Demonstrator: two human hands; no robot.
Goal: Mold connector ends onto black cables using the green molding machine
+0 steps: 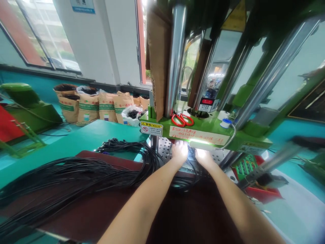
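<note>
Both arms reach in under the front plate of a green press. My left hand is over the perforated metal bed, its fingertips under the plate's edge and too bright to make out. Beside it, my right hand is washed out by the lamp, and its fingers do not show clearly. Between the hands lies a dark metal mould, with black cables curving out below it. Whether either hand holds anything is hidden.
Long black cables spread over the dark red board at left. Red-handled scissors and a blue-white spool sit on the press. A red tray is at right; sacks stand behind.
</note>
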